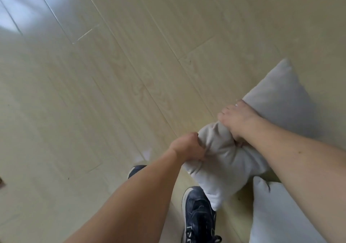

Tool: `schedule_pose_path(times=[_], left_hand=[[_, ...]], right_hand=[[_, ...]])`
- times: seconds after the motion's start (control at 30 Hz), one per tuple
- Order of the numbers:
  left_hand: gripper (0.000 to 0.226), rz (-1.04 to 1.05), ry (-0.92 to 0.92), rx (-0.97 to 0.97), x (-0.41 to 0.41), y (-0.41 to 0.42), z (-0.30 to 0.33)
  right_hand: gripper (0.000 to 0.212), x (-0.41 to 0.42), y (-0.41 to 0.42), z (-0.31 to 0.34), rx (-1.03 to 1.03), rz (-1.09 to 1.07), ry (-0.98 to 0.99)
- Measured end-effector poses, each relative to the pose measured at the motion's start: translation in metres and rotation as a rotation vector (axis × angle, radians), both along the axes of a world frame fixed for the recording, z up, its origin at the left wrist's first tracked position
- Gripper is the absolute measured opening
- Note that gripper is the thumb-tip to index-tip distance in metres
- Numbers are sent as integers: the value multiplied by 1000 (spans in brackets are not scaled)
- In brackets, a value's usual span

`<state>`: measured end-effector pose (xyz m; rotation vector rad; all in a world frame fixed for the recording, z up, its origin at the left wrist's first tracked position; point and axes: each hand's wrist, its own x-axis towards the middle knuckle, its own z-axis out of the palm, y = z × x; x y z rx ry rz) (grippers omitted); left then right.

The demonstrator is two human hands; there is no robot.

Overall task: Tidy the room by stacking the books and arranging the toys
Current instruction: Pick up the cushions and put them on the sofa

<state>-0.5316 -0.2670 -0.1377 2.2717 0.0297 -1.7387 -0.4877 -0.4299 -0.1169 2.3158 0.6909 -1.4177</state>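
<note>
A light grey cushion [224, 166] hangs above the wooden floor, bunched up between both hands. My left hand [187, 148] grips its near left edge with curled fingers. My right hand [237, 121] clutches the cushion's upper part, its fingers dug into the fabric. Behind that hand a second pale cushion [277, 96] shows its pointed corner; whether it is held or only pressed against the first I cannot tell. No books or toys are in view.
Light wooden floorboards [112, 74] fill most of the view. My dark blue sneakers [198, 214] stand below the cushion. Another white cushion [277, 214] lies at the lower right. A small dark object [1, 181] peeks in at the left edge.
</note>
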Motion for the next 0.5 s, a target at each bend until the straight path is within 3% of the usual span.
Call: schedule_pose_path(times=[0.23, 0.37, 0.5], left_hand=[[16, -319, -437, -11, 43, 47, 127], [13, -373, -532, 22, 78, 99, 243], [21, -306, -654, 71, 94, 157, 413]], right_hand=[[27, 1, 26, 106, 92, -177, -125], [23, 35, 73, 218, 150, -182, -190], [27, 62, 126, 382, 237, -128, -286]])
